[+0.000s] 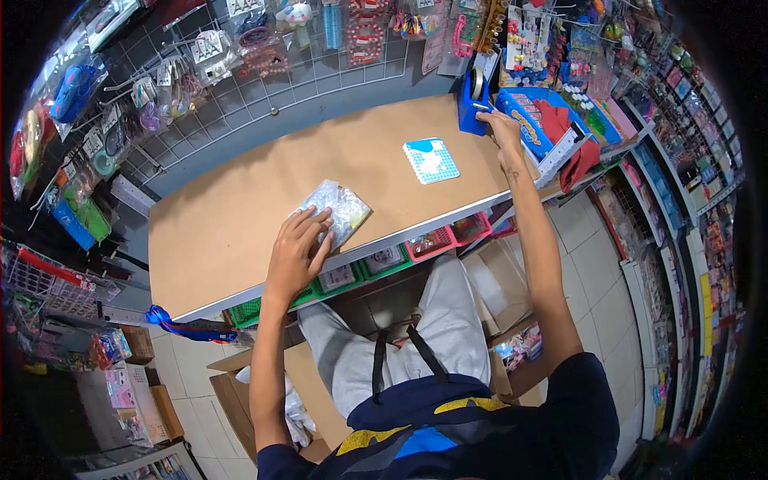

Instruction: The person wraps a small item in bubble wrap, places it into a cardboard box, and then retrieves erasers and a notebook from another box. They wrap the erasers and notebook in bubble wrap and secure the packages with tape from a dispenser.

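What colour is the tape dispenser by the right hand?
The tape dispenser is blue; the head view shows it best.

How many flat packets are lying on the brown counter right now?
2. A clear packet lies under the left hand near the front edge; a blue-and-white one lies apart, between the hands. More may be hidden beyond the right hand.

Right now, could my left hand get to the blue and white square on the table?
Probably yes: the left hand rests flat on the clear packet, and only bare tabletop lies between it and the blue and white square.
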Demonstrator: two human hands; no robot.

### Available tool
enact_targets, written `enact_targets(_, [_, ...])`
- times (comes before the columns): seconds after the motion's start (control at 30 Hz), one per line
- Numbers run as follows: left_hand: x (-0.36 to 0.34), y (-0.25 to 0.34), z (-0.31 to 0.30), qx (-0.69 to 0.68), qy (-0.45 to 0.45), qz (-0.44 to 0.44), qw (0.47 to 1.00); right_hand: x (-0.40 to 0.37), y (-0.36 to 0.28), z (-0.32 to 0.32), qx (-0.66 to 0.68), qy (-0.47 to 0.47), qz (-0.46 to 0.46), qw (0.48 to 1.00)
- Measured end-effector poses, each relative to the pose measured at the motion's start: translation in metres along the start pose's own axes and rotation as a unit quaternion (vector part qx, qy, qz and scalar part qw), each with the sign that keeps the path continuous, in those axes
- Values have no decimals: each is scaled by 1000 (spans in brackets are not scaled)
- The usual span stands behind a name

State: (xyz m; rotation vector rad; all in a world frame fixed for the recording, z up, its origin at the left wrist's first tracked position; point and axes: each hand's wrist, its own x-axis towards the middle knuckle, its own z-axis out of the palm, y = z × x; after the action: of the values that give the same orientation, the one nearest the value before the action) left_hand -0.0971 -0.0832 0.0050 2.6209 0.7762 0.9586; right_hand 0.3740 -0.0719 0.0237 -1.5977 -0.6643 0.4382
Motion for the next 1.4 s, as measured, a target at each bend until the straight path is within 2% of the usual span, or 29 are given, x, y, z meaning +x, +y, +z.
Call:
enact_targets(0.1, [0, 0, 2, -2, 15, 4, 1000, 3, 4, 0, -4, 12, -16, 1000])
enact_targets(0.3, [0, 0, 3, -9, 23, 0, 1000, 20, 5, -9, -87, -45, -23, 995])
enact_targets(0.4, [-1, 0, 3, -7, 21, 1, 1000, 22, 9, -7, -59, -31, -22, 998])
enact_targets(0.5, [0, 0, 3, -3, 23, 9, 1000, 29, 14, -12, -295, -22, -86, 951])
enact_targets(0.6, [-3, -4, 5, -5, 27, 15, 999, -1, 35, -25, -170, -22, -80, 982])
enact_targets(0.67, [5, -4, 4, 0, 29, 14, 999, -11, 24, -22, -192, -11, -108, 975])
enact_targets(0.8, [1, -4, 4, -5, 16, 20, 1000, -26, 30, -21, -188, -10, -88, 978])
enact_targets(0.9, [-3, -3, 2, 1, 16, 17, 1000, -47, 25, -13, -3, -95, -96, 991])
enact_targets(1.0, [-2, -3, 4, -3, 16, 22, 1000, -92, -15, 10, 90, -240, -3, 967])
enact_targets(1.1, [-5, -7, 4, 9, 7, 38, 999, -124, -39, 39, 31, -348, -23, 937])
enact_targets(1.13, [-6, -8, 4, 18, -2, 46, 999, -131, -41, 49, 32, -380, 1, 924])
enact_targets(1.23, [-7, -12, 5, 35, -20, 51, 998, -153, -65, 73, -55, -488, -23, 871])
enact_targets(1.27, [-8, -13, 6, 39, -25, 48, 998, -157, -73, 80, -86, -500, 3, 862])
enact_targets(1.4, [-9, -13, 6, 34, -15, 57, 998, -161, -71, 107, -18, -521, -14, 853])
